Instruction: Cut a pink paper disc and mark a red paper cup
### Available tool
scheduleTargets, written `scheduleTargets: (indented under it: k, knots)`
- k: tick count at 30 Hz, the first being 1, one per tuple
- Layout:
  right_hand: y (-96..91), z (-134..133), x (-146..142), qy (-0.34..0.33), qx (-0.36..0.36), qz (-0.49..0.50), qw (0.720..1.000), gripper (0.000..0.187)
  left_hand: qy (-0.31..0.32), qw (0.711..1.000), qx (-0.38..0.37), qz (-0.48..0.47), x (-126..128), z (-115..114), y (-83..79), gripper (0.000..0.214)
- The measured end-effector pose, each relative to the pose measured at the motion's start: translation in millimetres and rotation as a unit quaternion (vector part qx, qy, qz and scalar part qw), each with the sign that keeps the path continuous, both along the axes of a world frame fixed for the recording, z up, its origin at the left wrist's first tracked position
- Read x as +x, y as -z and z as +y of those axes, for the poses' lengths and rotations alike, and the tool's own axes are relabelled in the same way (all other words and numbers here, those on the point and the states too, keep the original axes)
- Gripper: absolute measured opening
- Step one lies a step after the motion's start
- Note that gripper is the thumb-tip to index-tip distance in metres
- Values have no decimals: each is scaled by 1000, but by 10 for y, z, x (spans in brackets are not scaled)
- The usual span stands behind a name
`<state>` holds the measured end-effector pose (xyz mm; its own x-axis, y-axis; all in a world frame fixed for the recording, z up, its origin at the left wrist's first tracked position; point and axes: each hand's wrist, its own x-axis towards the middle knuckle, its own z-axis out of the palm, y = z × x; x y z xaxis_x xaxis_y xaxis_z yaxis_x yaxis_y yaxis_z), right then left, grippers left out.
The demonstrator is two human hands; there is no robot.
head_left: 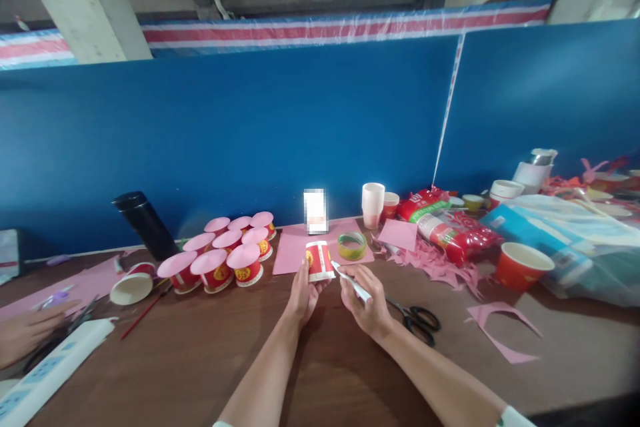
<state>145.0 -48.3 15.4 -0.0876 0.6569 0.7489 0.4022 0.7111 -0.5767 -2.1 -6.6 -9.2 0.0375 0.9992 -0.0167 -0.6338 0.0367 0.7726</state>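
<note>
Around a red and white paper cup (320, 263) with a yellow emblem, the fingers of my left hand (303, 297) are closed, holding it over the table. My right hand (367, 300) grips a slim white pen-like tube (358, 285); its tip is at the cup's right edge. I cannot make out whether it is a pen or a glue tube. Black-handled scissors (423, 321) lie beside my right hand, their blades partly hidden by it. Behind the hands, a roll of yellow-green tape (352, 246) rests on a pink paper sheet (290, 251).
Several red cups topped with pink discs (243, 257) stand at left, near a black bottle (144, 223). Another person's hand (35, 333) is far left, by a power strip (60, 367). Rightward are pink scraps (430, 267), a red cup pack (450, 230) and a plastic bag (585, 247).
</note>
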Motion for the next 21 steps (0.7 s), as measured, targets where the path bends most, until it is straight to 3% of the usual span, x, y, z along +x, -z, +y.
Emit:
scheduleTargets:
  k: [21]
  knots:
    - [16, 16, 5, 15, 13, -10, 1000, 17, 4, 1000, 6, -5, -17, 19, 37, 44]
